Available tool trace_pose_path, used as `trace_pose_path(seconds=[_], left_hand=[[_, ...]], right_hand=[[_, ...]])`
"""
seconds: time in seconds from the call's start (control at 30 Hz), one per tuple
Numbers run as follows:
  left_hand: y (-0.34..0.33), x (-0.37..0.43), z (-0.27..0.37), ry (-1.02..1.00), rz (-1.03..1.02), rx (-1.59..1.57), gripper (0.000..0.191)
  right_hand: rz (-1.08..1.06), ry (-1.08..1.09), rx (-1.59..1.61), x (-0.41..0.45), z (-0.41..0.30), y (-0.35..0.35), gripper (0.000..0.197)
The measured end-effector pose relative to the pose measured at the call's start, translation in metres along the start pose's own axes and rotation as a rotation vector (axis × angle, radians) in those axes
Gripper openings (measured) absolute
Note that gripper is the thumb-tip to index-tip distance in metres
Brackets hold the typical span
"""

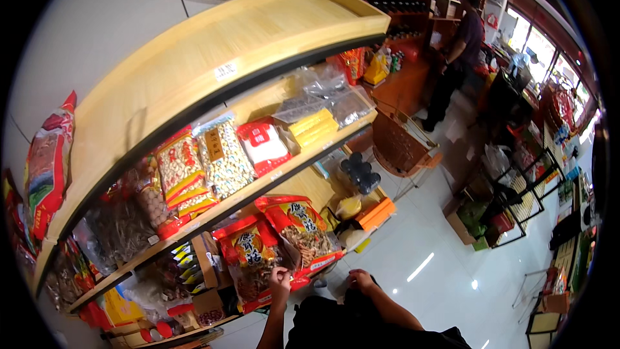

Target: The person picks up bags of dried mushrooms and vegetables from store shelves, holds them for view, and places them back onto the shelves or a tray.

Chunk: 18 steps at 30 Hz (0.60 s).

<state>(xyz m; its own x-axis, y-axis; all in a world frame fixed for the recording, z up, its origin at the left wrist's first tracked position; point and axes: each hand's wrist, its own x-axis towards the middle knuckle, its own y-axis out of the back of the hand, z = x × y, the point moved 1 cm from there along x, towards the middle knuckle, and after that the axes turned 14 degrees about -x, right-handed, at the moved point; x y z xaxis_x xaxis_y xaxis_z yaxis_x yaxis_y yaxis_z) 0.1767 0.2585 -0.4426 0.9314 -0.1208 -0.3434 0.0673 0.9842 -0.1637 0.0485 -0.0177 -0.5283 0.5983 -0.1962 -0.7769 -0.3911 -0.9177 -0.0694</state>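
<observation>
Just in front of the lower shelf is my left hand [280,282], its fingers curled, overlapping a red-and-clear bag of dried mushrooms [252,247]. Whether the fingers touch or pinch this bag cannot be made out. A second such bag [306,232] leans beside it, to the right. My right hand [360,281] hangs over the tiled floor near my dark clothing, fingers bent. Something black shows beside its wrist, and I cannot tell if it is held. On the shelf above stand a bag of nuts [186,172], a bag of pale puffed pieces [225,157] and a red-and-white bag [263,141].
A wooden shelf unit [218,53] curves along the left. Yellow packets [314,128] and black-wrapped round items [361,173] sit at its right end. A brown basket [399,143] stands beyond. Farther back is a person [465,41]; a black metal rack [525,194] stands right.
</observation>
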Motion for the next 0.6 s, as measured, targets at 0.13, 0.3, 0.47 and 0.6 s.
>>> trace_pose_path(seconds=[0.13, 0.3, 0.47, 0.6], left_hand=[[-0.003, 0.019, -0.007, 0.065, 0.162, 0.145, 0.044], [-0.048, 0.026, 0.024, 0.343, 0.083, 0.337, 0.091], [-0.066, 0.025, 0.022, 0.504, 0.112, 0.244, 0.095], [-0.085, 0.027, 0.019, 0.348, 0.083, 0.358, 0.066]], right_hand=[[-0.055, 0.069, -0.025, 0.019, -0.025, -0.011, 0.028], [-0.226, 0.03, -0.176, 0.036, -0.068, -0.012, 0.048], [-0.542, -0.002, -0.121, 0.035, -0.083, -0.011, 0.047], [-0.621, 0.167, -0.268, 0.037, -0.057, 0.001, 0.048]])
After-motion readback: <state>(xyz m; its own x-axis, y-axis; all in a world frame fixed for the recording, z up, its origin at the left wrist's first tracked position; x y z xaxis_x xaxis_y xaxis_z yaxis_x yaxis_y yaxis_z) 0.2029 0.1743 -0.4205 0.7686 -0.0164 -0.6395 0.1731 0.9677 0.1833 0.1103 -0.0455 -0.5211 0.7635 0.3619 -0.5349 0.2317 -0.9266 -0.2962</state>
